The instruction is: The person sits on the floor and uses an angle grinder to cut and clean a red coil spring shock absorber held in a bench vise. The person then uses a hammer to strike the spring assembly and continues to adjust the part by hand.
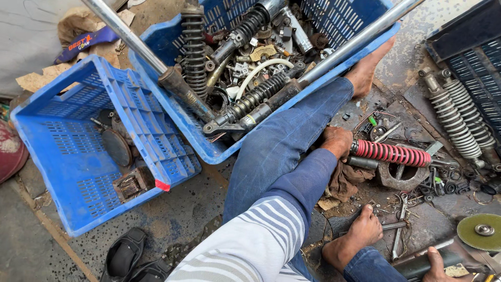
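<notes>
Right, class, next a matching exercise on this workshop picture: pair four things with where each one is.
Things:
1. red coil spring
2. green disc
3. black sandals
4. round rusty plate

Places:
A. on the floor, just below the smaller blue crate
B. gripped at one end by the left hand
C. inside the smaller blue crate
D. at the bottom right, near the right hand

Pairs: 1-B, 2-D, 3-A, 4-C.
</notes>
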